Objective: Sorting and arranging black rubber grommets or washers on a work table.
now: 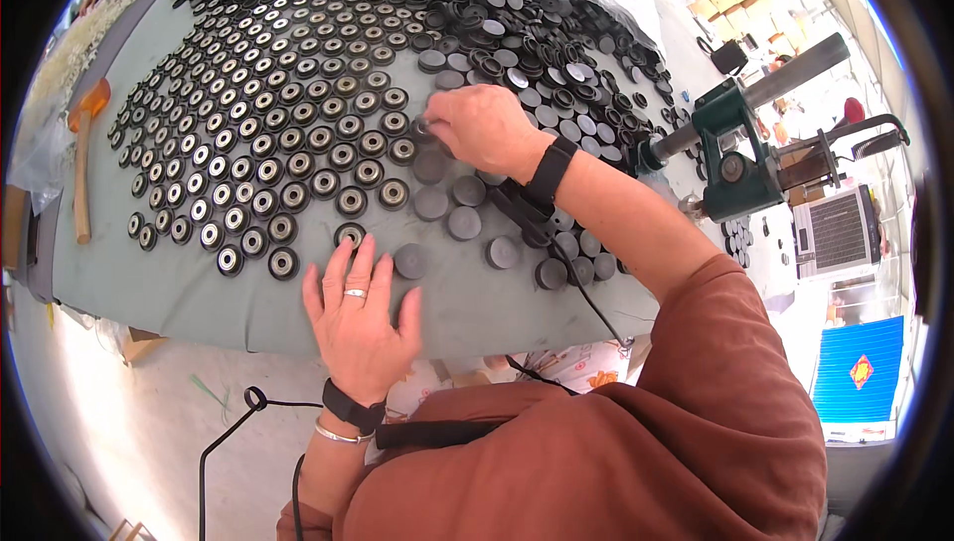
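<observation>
My right hand (484, 127) is out ahead of me over the mat (199, 293), fingers curled down and pinched onto a small round part (425, 130) at the right end of a row of ringed wheels (298, 144). The part sits at my fingertips, on the left side of that hand; I cannot tell how much of it the grip covers. It is round, so no long axis applies.

My left hand (360, 314) lies flat and open on the mat near the front edge, fingers spread, holding nothing. Its fingertips touch one ringed wheel (349, 235), and a plain dark disc (410, 261) lies just beside the index finger.

More plain discs (447, 205) lie between the two hands, nearer the right. A loose heap of discs (556, 74) lies beyond and to the right of the right hand.

A green press (740, 158) stands at the right edge of the mat, and a mallet (83, 144) at the far left, both well apart from the hands.
</observation>
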`<state>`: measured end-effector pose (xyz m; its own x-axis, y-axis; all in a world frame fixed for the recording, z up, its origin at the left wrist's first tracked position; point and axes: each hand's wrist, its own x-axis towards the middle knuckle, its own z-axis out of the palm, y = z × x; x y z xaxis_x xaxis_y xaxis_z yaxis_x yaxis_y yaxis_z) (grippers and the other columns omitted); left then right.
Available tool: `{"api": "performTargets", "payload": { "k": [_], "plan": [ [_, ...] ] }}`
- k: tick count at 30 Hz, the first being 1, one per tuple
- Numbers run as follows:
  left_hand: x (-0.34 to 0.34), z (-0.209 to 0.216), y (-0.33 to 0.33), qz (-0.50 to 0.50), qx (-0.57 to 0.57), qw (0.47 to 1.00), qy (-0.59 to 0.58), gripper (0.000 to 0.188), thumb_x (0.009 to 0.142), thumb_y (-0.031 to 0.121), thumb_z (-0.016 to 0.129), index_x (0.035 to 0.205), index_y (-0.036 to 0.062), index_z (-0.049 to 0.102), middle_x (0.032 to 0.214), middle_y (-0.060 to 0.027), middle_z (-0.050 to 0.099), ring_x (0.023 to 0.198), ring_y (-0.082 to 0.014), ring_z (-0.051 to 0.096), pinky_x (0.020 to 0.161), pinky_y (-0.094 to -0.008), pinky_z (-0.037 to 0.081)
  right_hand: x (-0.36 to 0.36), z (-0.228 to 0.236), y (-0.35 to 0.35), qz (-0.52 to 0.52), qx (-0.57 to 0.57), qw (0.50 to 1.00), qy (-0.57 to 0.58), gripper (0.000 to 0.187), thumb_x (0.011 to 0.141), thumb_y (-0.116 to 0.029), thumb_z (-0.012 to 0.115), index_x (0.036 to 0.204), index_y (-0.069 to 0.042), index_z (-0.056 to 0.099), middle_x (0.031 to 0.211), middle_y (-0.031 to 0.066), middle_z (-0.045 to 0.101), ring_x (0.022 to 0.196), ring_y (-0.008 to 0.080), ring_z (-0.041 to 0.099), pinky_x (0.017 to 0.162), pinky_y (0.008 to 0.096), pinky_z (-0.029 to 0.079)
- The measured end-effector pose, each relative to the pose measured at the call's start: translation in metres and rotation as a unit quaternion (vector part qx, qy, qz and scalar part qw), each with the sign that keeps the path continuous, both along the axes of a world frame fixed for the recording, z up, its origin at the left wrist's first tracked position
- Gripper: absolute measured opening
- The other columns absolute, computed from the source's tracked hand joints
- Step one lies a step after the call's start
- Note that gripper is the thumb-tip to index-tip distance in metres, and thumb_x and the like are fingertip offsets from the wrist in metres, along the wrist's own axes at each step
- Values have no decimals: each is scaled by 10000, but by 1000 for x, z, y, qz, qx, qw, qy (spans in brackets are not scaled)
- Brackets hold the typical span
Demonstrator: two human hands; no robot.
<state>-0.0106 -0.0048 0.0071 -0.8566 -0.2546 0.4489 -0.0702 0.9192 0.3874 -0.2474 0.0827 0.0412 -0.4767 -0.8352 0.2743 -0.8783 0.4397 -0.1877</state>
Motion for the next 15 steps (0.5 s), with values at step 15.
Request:
{"api": "performTargets", "payload": {
  "k": [15],
  "plan": [
    [-1,8,0,3,11,1000,-25,354,687,191,642,980,-2,594,1190,-116,522,1154,-304,421,970,-499,269,9,6,-5,123,164,968,147,36,589,-136,560,580,-102,548,647,41,538,666,224,550,667,340,382]
  ]
}}
